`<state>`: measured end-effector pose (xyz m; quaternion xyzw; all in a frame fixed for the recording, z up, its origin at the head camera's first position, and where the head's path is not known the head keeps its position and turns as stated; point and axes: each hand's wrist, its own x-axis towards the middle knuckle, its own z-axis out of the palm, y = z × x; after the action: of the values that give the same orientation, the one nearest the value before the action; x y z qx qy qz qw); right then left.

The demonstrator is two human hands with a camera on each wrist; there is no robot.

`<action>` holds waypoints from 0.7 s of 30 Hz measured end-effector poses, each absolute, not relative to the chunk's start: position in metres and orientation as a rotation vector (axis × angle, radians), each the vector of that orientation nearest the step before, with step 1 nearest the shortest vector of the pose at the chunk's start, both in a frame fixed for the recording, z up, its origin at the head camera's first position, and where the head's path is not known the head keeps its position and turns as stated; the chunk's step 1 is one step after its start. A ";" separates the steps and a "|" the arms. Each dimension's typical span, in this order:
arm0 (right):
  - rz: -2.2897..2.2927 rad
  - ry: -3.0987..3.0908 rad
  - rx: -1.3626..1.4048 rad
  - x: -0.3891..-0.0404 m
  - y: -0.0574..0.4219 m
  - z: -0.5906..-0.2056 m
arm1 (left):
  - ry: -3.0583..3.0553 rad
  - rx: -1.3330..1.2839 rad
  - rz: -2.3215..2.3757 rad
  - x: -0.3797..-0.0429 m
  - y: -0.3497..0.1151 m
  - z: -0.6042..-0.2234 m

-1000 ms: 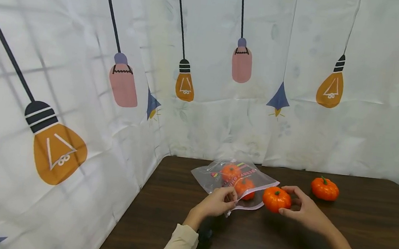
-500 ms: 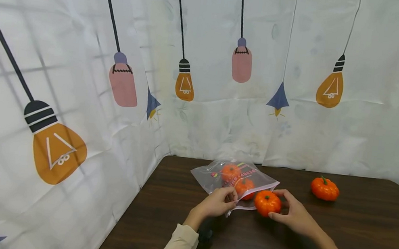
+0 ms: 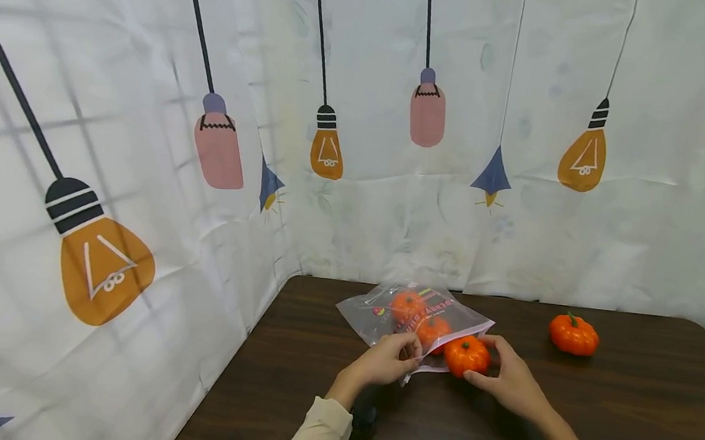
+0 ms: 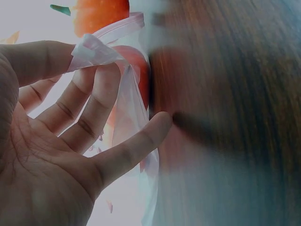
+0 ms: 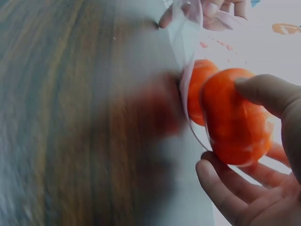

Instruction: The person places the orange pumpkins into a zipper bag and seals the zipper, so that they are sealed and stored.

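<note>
A clear zip bag (image 3: 358, 312) with printed lettering lies on the table, holding two small orange toy pumpkins (image 3: 408, 305). My left hand (image 3: 384, 359) pinches the near edge of its mouth between thumb and fingers; the left wrist view shows the plastic (image 4: 89, 54) bunched there. With thumb and fingers spread around it, my right hand (image 3: 512, 384) holds another orange toy pumpkin (image 3: 467, 355) at the bag's mouth. In the right wrist view that held pumpkin (image 5: 237, 120) overlaps one inside the bag (image 5: 197, 89). How far it is past the rim is hard to tell.
One more orange toy pumpkin (image 3: 574, 334) with a green stem sits toward the back right of the dark wooden table (image 3: 649, 402). A white curtain (image 3: 377, 230) printed with lamps hangs behind the table and along its left side.
My right hand has carried the pumpkin leftward to the bag's mouth, where it now covers part of the opening. The left hand keeps its pinch on the edge, nearly still.
</note>
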<state>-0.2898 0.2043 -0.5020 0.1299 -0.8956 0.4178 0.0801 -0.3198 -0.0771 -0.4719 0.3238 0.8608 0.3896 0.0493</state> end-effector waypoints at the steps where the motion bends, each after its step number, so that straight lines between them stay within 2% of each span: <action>1: 1.239 -2.680 0.371 -0.291 0.202 -0.502 | 2.623 0.989 1.186 -0.320 -0.077 -0.472; 21: 1.208 -2.690 0.141 -0.303 0.163 -0.502 | 2.635 0.983 1.180 -0.321 -0.078 -0.472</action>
<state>-0.3034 0.1627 -0.5020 0.0476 -0.9071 0.4074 0.0944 -0.3207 -0.0783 -0.4725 0.3219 0.8631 0.3864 0.0459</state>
